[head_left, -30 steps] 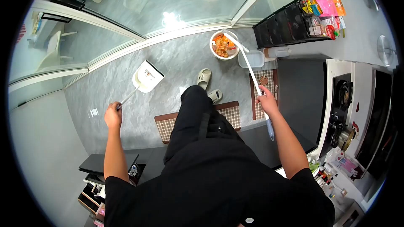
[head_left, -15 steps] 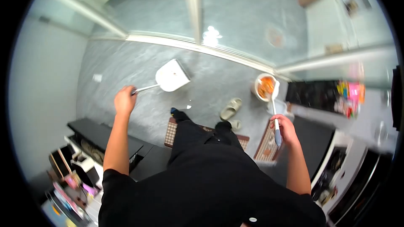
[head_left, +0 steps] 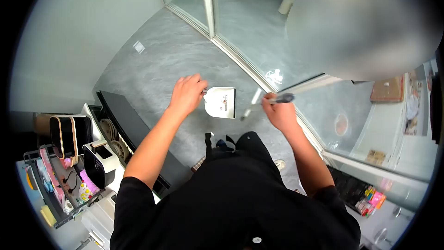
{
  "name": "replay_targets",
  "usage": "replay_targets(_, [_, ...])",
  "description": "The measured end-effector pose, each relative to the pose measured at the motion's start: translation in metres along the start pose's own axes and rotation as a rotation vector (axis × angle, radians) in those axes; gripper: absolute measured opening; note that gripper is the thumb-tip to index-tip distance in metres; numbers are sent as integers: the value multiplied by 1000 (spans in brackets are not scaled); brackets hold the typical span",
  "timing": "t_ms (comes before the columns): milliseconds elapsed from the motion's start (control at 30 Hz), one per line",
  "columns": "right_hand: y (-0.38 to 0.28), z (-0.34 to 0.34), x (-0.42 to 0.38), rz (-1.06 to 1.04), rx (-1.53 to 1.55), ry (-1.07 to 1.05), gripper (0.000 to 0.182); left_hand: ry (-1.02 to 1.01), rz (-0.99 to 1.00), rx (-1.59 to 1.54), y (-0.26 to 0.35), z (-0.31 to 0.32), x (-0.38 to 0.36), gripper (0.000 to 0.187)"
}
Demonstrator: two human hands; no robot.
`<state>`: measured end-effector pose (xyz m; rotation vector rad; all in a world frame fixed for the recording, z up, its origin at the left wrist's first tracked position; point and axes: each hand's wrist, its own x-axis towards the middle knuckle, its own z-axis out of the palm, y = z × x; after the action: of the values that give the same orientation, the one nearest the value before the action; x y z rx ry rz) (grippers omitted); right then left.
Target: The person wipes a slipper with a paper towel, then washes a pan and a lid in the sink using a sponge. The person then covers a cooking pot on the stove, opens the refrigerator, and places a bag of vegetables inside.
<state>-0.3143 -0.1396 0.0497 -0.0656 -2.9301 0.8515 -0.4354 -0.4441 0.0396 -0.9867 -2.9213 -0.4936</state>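
My left hand is closed around the short handle of a white dustpan. The pan is above the grey floor, its dark-edged mouth facing right, with small dark bits of debris on it. To the right of the pan, my right hand grips a hand brush by its grey-tipped handle. Motion smears the brush, and its white shaft and head point down toward the floor beside the pan's mouth.
A sliding-door track and glass panels run diagonally ahead. A dark low cabinet stands to the left, near a toaster and a drawer of small goods. A white patch lies on the floor. A blurred oval covers the upper right.
My view has turned leftward. The brush has left the side of the white bin with orange contents and is now close to the dustpan. Both hands have come nearer together.
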Motion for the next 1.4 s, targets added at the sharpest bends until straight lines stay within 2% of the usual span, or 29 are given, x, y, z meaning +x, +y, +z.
replay_targets(100, [-79, 27, 105, -79, 45, -171, 16, 20, -23, 40, -46, -20, 30, 19])
replay_targets(200, [-123, 83, 193, -215, 33, -243, 18, 38, -31, 61, -98, -20, 64, 23])
replay_targets(267, [-165, 104, 252, -367, -6, -360, 22, 79, -124, 68, -129, -38, 78, 24])
replay_targets(300, [-176, 122, 275, -496, 84, -298, 26, 115, -164, 63, -151, -46, 88, 25])
replay_targets(367, [-203, 159, 324, -525, 265, -348, 25, 156, -245, 114, -207, -43, 100, 24])
replay_targets(500, [-297, 191, 400, -604, 346, -468, 25, 351, -438, 66, -293, -87, 94, 21])
replay_targets(600, [-366, 228, 456, -736, 307, -540, 24, 387, -461, 243, -370, -118, 85, 19])
replay_targets(667, [-399, 271, 490, -807, 294, -542, 25, 500, -494, 147, -422, -124, 80, 23])
replay_targets(767, [-454, 329, 540, -810, 431, -556, 30, 476, -483, 224, -507, -144, 78, 28])
replay_targets(900, [-522, 406, 604, -885, 440, -497, 34, 442, -538, 246, -620, -161, 83, 28])
replay_targets(967, [-557, 433, 616, -712, 646, -581, 33, 418, -520, 138, -665, -168, 74, 27])
replay_targets(1033, [-594, 461, 641, -677, 652, -691, 34, 457, -542, 58, -716, -180, 69, 25])
replay_targets(1100, [-624, 499, 669, -831, 442, -660, 34, 420, -648, 73, -776, -171, 55, 20])
replay_targets(1167, [-665, 531, 705, -886, 412, -719, 35, 410, -660, 100, -825, -192, 54, 15])
replay_targets(1233, [-705, 555, 723, -964, 449, -815, 35, 338, -730, 166, -857, -210, 44, 13])
replay_targets(1267, [-720, 578, 732, -1010, 479, -770, 33, 386, -798, 137, -873, -219, 40, 12])
replay_targets(1300, [-738, 598, 735, -948, 702, -860, 33, 396, -806, 154, -902, -224, 30, 12])
replay_targets(1367, [-780, 630, 751, -906, 782, -979, 30, 290, -959, 227, -939, -231, 10, 13])
replay_targets(1400, [-797, 644, 763, -926, 774, -1003, 30, 329, -989, 225, -958, -239, 9, 14])
